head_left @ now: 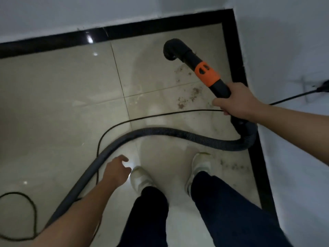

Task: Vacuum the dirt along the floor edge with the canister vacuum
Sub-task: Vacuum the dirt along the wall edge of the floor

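Note:
My right hand (235,102) grips the black vacuum wand (188,57) just below its orange collar (206,73). The wand's bent nozzle (170,50) hangs over the beige tiles near the room corner. Brown dirt (188,93) is scattered on the tile between the nozzle and my hand, beside the black skirting (236,59). More crumbs (233,165) lie by the skirting to the right of my right shoe. The ribbed grey hose (160,131) loops from the wand down to the lower left. My left hand (117,170) hovers with loosely spread fingers just right of the hose, holding nothing.
A thin black power cord (160,114) crosses the floor and runs up to the right wall. Another loop of cord (26,207) lies at the lower left. White walls meet at the corner. My white shoes (140,179) stand on the tiles.

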The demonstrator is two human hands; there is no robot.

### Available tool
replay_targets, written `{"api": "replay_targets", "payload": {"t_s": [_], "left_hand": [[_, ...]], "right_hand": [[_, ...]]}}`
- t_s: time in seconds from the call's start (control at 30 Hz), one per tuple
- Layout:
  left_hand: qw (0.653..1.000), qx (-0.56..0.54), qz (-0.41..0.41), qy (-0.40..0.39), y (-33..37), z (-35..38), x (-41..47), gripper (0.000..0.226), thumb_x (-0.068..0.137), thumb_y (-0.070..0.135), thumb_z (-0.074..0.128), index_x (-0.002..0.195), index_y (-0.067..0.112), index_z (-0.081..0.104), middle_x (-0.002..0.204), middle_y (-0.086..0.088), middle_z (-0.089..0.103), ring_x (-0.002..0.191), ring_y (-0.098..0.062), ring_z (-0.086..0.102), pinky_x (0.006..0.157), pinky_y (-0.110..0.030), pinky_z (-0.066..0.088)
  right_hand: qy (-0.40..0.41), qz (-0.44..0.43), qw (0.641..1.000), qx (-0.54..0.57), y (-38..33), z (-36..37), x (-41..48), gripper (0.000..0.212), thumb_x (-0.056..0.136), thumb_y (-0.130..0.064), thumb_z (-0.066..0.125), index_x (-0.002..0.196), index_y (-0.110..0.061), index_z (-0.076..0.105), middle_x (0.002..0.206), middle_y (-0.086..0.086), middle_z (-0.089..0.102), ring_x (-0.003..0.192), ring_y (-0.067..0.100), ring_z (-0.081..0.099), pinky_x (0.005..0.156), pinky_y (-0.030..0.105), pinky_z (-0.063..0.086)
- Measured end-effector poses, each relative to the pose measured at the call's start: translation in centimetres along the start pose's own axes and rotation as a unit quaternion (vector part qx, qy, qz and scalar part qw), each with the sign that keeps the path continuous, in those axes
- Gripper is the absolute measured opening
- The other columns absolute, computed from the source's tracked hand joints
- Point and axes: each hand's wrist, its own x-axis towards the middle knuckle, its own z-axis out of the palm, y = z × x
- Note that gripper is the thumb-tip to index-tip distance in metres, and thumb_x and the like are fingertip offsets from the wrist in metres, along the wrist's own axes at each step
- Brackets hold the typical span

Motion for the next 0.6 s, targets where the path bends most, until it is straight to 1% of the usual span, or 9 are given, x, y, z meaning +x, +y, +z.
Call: {"api": "replay_targets", "payload": {"t_s": [0.03, 0.07, 0.17, 0.27, 0.3, 0.37, 0.43, 0.53, 0.6], "left_hand": [[1.000, -0.003, -0.003, -0.001, 0.2, -0.9, -1.9, 0.041, 0.086, 0.007, 0.061, 0.126, 0.010, 0.053, 0.089, -0.016, 0.066, 0.088, -0.033, 0.063, 0.083, -0.035, 0.050], [1.000, -0.010, 0.001, 0.005, 0.8, -1.9, -3.6, 0.047, 0.087, 0.007, 0.060, 0.132, 0.010, 0.050, 0.086, -0.013, 0.065, 0.086, -0.031, 0.062, 0.082, -0.033, 0.049], [0.997, -0.021, 0.039, 0.063, 4.4, -5.7, -7.9, 0.052, 0.091, 0.009, 0.057, 0.141, 0.009, 0.042, 0.103, -0.010, 0.063, 0.095, -0.028, 0.058, 0.082, -0.027, 0.041], [0.988, -0.087, 0.063, 0.109, 9.4, -9.1, -9.2, 0.052, 0.095, 0.027, 0.058, 0.140, 0.009, 0.041, 0.092, -0.006, 0.065, 0.096, -0.027, 0.059, 0.089, -0.031, 0.043], [0.983, -0.132, 0.061, 0.111, 11.3, -10.0, -9.1, 0.054, 0.095, 0.035, 0.057, 0.140, 0.009, 0.042, 0.096, -0.007, 0.066, 0.099, -0.026, 0.060, 0.094, -0.033, 0.044], [0.969, -0.223, 0.050, 0.092, 15.3, -10.9, -8.4, 0.058, 0.095, 0.047, 0.053, 0.137, 0.008, 0.045, 0.108, -0.011, 0.066, 0.106, -0.025, 0.060, 0.102, -0.039, 0.042], [0.949, -0.306, 0.039, 0.058, 19.4, -11.2, -7.7, 0.059, 0.095, 0.055, 0.046, 0.130, 0.008, 0.048, 0.107, -0.010, 0.066, 0.105, -0.022, 0.061, 0.102, -0.039, 0.042], [0.915, -0.404, 0.021, 0.016, 24.8, -11.1, -7.3, 0.065, 0.095, 0.061, 0.039, 0.134, 0.009, 0.047, 0.111, -0.011, 0.066, 0.105, -0.023, 0.061, 0.093, -0.036, 0.044], [0.894, -0.448, 0.004, 0.004, 27.8, -10.6, -7.7, 0.058, 0.096, 0.056, 0.042, 0.129, 0.009, 0.050, 0.112, -0.013, 0.065, 0.103, -0.026, 0.063, 0.084, -0.037, 0.045]], "right_hand": [[-0.005, 0.001, 1.000, 0.000, -0.7, -0.7, -0.9, 0.022, 0.081, -0.014, 0.070, 0.075, -0.016, 0.049, 0.066, 0.007, 0.055, 0.053, 0.022, 0.058, 0.054, 0.034, 0.051], [-0.012, 0.002, 1.000, 0.002, -1.3, -1.5, -1.8, 0.023, 0.081, -0.014, 0.071, 0.076, -0.017, 0.049, 0.068, 0.007, 0.055, 0.055, 0.023, 0.059, 0.056, 0.035, 0.052], [-0.043, 0.003, 0.999, -0.026, -3.1, -3.4, -3.7, 0.022, 0.080, -0.017, 0.074, 0.087, -0.016, 0.053, 0.078, 0.008, 0.059, 0.066, 0.025, 0.061, 0.062, 0.034, 0.049], [-0.051, -0.029, 0.995, -0.086, -4.1, -4.6, -4.8, 0.025, 0.080, -0.018, 0.075, 0.091, -0.017, 0.053, 0.085, 0.006, 0.060, 0.079, 0.026, 0.059, 0.062, 0.030, 0.038], [-0.053, -0.041, 0.993, -0.099, -4.3, -4.9, -5.0, 0.025, 0.080, -0.019, 0.075, 0.091, -0.018, 0.053, 0.087, 0.004, 0.060, 0.081, 0.024, 0.058, 0.063, 0.030, 0.037], [-0.064, -0.065, 0.990, -0.112, -4.3, -5.0, -5.2, 0.027, 0.081, -0.019, 0.073, 0.090, -0.023, 0.048, 0.087, 0.001, 0.057, 0.082, 0.022, 0.056, 0.062, 0.030, 0.034], [-0.072, -0.090, 0.986, -0.116, -3.8, -4.6, -5.0, 0.028, 0.082, -0.020, 0.071, 0.088, -0.025, 0.044, 0.084, -0.001, 0.056, 0.082, 0.024, 0.059, 0.060, 0.030, 0.030], [-0.073, -0.107, 0.985, -0.117, -3.1, -3.9, -4.5, 0.019, 0.085, -0.022, 0.065, 0.091, -0.023, 0.047, 0.091, 0.006, 0.065, 0.082, 0.026, 0.061, 0.058, 0.030, 0.028], [-0.068, -0.100, 0.987, -0.104, -2.9, -3.9, -4.4, 0.016, 0.087, -0.021, 0.062, 0.099, -0.017, 0.052, 0.096, 0.009, 0.066, 0.083, 0.027, 0.062, 0.059, 0.030, 0.031]]}}
